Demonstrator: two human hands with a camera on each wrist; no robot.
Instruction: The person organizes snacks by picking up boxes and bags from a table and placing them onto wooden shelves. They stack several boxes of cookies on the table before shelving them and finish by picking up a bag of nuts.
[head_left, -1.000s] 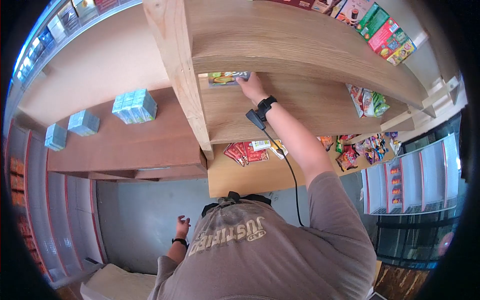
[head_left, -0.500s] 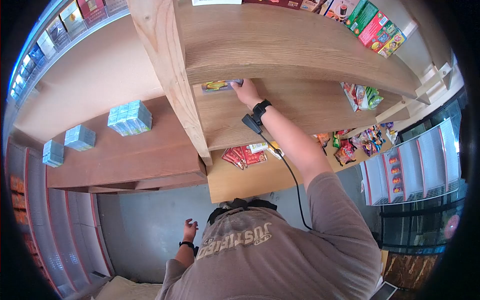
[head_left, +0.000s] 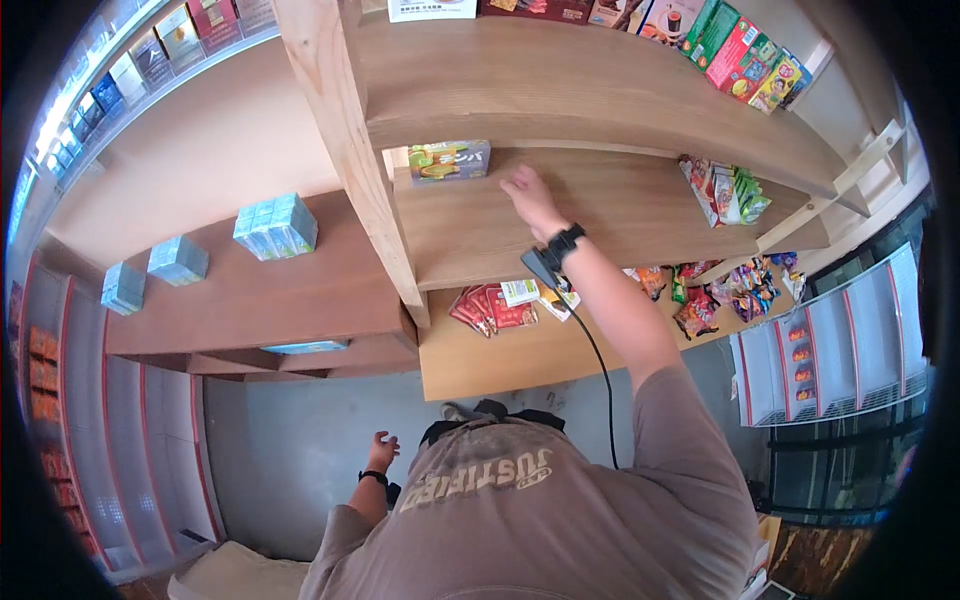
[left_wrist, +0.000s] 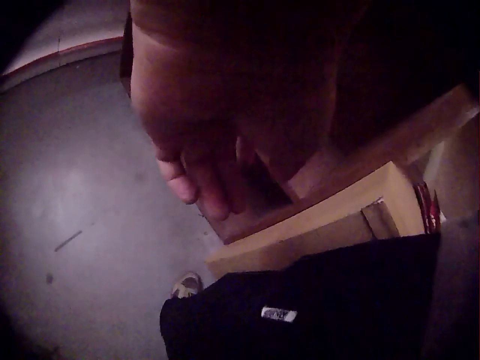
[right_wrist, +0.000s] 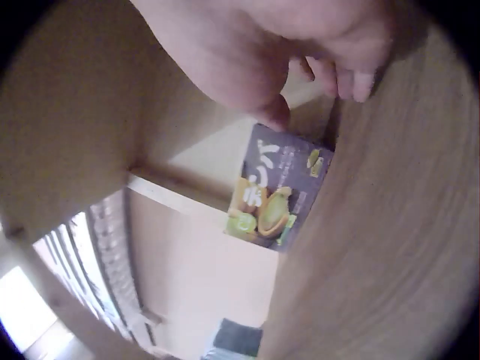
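Note:
A grey-purple snack box point(head_left: 448, 162) with green and yellow pictures stands at the left end of the middle wooden shelf point(head_left: 600, 205), near the wooden post. Just right of it is my right hand point(head_left: 530, 200), holding nothing, with its fingers loosely bent. In the right wrist view the thumb and fingers of the right hand point(right_wrist: 262, 60) are spread apart, the thumb tip close to the box point(right_wrist: 281, 187). My left hand point(head_left: 381, 453) hangs low beside the body over the floor. The left wrist view shows the left hand point(left_wrist: 217, 135) with relaxed fingers and no object.
Bagged snacks point(head_left: 725, 190) stand at the shelf's right end. Below, red packets point(head_left: 490, 308) and several snack bags point(head_left: 740, 290) lie on a lower board. Upright boxes point(head_left: 745, 55) line the upper shelf. A wooden post point(head_left: 345, 130) separates this unit from one with blue packs point(head_left: 275, 228).
My right hand has let go of the snack box and drawn back to the right of it. The box now shows fully on the shelf. The left hand still hangs low.

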